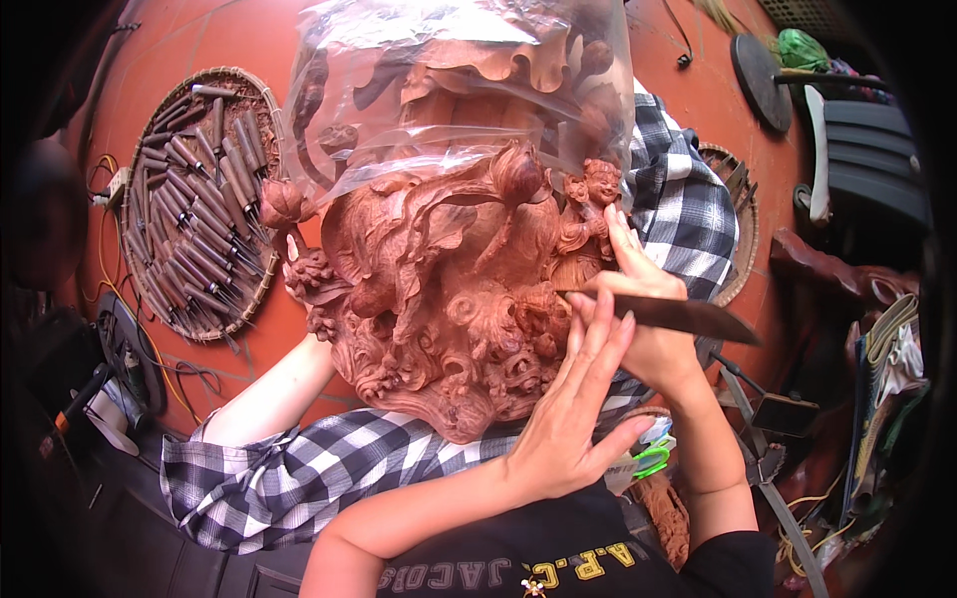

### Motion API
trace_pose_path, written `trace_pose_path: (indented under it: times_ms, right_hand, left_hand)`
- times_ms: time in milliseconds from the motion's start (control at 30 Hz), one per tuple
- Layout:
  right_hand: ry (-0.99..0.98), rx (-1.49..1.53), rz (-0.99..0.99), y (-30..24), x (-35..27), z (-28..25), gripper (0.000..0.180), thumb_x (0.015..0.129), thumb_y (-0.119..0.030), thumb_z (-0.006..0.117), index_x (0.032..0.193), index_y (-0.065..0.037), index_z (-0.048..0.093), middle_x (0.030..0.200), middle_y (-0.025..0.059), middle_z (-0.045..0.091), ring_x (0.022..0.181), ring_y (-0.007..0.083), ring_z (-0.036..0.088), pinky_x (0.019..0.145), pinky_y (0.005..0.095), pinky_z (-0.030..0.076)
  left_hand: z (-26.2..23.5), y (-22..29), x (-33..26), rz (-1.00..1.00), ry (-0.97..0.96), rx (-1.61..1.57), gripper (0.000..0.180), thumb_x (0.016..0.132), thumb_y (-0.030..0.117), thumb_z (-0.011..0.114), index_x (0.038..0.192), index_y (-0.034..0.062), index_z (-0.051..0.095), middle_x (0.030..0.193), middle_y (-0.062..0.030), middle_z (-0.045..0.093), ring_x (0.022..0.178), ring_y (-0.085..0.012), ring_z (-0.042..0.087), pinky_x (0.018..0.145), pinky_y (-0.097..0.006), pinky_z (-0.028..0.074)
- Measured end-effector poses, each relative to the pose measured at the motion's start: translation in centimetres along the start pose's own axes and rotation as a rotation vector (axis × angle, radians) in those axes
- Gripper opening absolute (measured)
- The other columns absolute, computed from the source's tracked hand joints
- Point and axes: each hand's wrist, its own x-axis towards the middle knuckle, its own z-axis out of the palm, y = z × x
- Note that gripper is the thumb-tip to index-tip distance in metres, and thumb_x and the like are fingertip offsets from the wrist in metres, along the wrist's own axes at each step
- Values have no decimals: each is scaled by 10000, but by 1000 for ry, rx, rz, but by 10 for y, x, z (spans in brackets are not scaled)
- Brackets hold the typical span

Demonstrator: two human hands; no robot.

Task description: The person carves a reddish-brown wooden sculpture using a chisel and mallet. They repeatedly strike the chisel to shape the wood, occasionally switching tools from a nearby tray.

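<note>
A large reddish wood carving (429,299) stands between my legs, its surface full of leaf, bud and wave shapes, with a small child figure (598,189) at its right. My right hand (648,309) grips a dark, slender knife-like carving tool (698,317). The tool's thin end points left at the carving below the figure, and its broad end sticks out right. The fingertips of that hand reach up beside the figure. My left hand (568,419) crosses over from below, fingers straight and thumb apart, fingertips by the tool. Whether they press on it I cannot tell.
Clear plastic sheeting (469,110) covers the far part of the carving. At the left a round woven basket (125,224) holds many wooden-handled chisels on the tiled floor (234,40). Another basket (748,234) shows behind my right leg. A dark chair-like object (877,149) stands farther right.
</note>
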Motion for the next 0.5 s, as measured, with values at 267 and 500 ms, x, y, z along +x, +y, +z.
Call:
trace_pose_path:
  times_ms: [267,500]
  right_hand:
    - [33,32,43,7,3,1,233,815,-164,800,826,8,644,1356,382,536,1244,488,573,1056,462,497]
    - [31,168,167,2,0,0,230,821,-148,788,793,22,637,1354,396,531,1254,490,572,1102,496,453]
  left_hand:
    - [-1,-2,11,17,25,-63,938,941,299,708,1617,-3,132,1674,-293,42,1543,-466,104,1126,-469,395]
    - [-7,-1,15,20,13,-133,968,931,313,723,1612,-23,122,1664,-305,95,1543,-454,129,1223,-473,258]
